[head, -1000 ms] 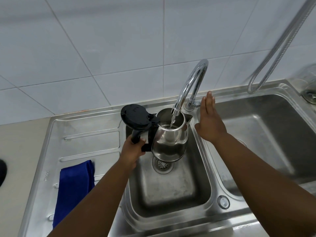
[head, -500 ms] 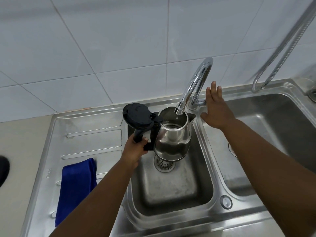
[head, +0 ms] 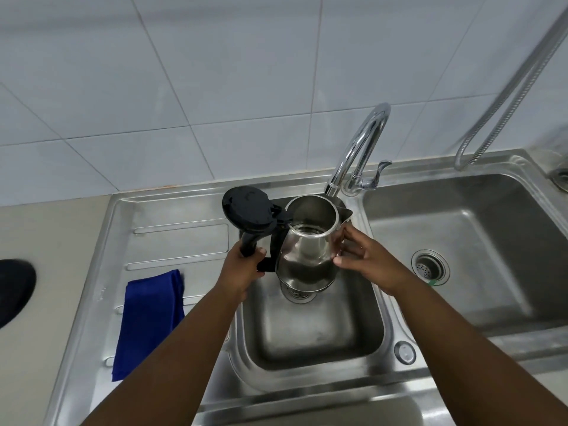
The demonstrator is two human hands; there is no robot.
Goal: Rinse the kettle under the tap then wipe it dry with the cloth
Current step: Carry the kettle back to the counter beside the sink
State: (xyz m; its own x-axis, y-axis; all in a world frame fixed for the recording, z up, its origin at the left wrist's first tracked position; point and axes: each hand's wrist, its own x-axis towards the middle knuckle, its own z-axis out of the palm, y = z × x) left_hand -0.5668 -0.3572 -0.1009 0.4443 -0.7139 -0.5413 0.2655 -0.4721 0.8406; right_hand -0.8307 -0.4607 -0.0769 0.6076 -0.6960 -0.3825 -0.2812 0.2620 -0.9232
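A steel kettle (head: 307, 256) with its black lid (head: 247, 212) flipped open hangs upright above the small left basin (head: 307, 333), just below the chrome tap (head: 359, 149). Some water sits inside it. My left hand (head: 242, 269) grips its black handle. My right hand (head: 365, 262) presses against the kettle's right side, fingers curled on the steel. No water runs from the tap spout. A folded blue cloth (head: 150, 321) lies on the drainboard at the left.
The steel drainboard (head: 172, 241) spreads left of the basin. A larger right basin (head: 461, 256) has a drain strainer (head: 430, 267). A metal spray hose (head: 507, 87) hangs at the back right. A dark round object (head: 13, 290) sits at the left edge of the counter.
My right hand left the tap lever and came down onto the kettle's right side. The stream seen a second ago has stopped. The kettle stays in my left hand.
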